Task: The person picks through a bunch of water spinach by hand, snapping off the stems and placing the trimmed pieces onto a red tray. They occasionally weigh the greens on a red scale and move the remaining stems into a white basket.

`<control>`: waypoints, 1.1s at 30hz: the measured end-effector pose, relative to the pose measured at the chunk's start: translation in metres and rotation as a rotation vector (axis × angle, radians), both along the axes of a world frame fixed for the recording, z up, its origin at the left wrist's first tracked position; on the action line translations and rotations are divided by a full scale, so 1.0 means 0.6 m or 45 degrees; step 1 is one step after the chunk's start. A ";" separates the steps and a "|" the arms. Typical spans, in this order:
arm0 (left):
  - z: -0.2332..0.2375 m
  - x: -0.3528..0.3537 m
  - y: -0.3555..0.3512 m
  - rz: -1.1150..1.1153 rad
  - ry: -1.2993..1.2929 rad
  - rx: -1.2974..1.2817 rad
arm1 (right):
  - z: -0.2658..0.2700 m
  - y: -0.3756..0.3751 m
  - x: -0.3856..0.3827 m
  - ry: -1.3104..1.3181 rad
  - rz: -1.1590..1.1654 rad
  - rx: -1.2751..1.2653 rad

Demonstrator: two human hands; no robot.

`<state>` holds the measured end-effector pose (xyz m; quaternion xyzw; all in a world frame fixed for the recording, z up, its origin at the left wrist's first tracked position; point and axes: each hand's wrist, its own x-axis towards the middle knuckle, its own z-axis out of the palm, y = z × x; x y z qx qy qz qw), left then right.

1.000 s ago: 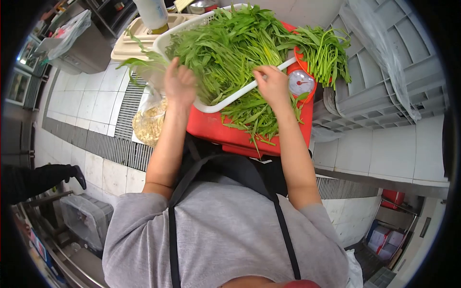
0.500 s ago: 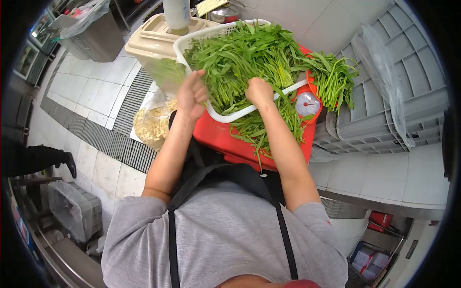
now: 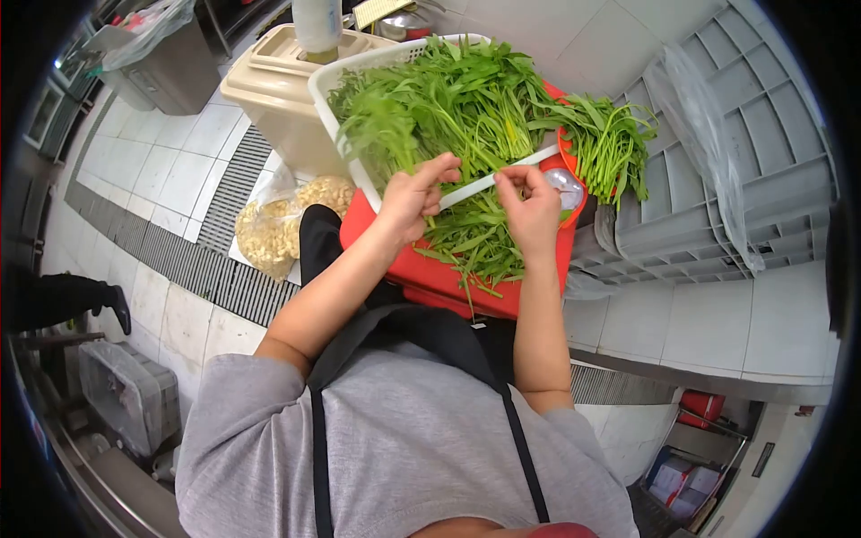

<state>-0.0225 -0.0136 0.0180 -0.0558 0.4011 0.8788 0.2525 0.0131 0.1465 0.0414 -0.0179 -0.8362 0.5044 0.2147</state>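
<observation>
A white plastic basket (image 3: 327, 100) is heaped with water spinach (image 3: 466, 99). At its near rim my left hand (image 3: 417, 197) is closed around some stems, whose leaves (image 3: 377, 134) blur above it over the basket. Close by on the right, my right hand (image 3: 531, 213) has thumb and fingers pinched together; what sits between them I cannot make out. Loose leaves and stem pieces (image 3: 475, 238) lie below both hands on a red surface (image 3: 408, 273). A bundle of water spinach (image 3: 614, 143) rests on an orange-red dial scale (image 3: 567, 188), its dial partly covered by the right hand.
Left of the basket stand a beige lidded bin (image 3: 282, 90) and a bottle (image 3: 317, 31). A plastic bag of pale pieces (image 3: 269, 238) is beside my knee. Grey crates (image 3: 700, 170) are on the right. Another person's leg and shoe (image 3: 112, 305) show at far left.
My left hand has swung right with its greens, now over the basket. My right hand has moved right and toward me, from the heap to beyond the near rim, fingers pinched.
</observation>
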 end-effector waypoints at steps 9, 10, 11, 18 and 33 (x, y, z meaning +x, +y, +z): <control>-0.020 -0.021 0.048 0.110 0.092 -0.209 | -0.062 0.010 0.077 0.093 -0.037 0.339; -0.028 -0.028 0.046 0.100 0.090 -0.219 | -0.067 0.017 0.084 0.073 -0.063 0.479; -0.034 -0.038 0.044 0.201 0.148 -0.260 | -0.071 0.024 0.087 0.058 -0.087 0.620; -0.024 -0.004 0.060 -0.003 0.335 -0.546 | -0.048 0.027 -0.006 -0.002 0.017 -0.353; -0.019 -0.006 0.065 0.087 0.411 -0.462 | -0.002 0.039 0.064 -0.217 0.070 0.375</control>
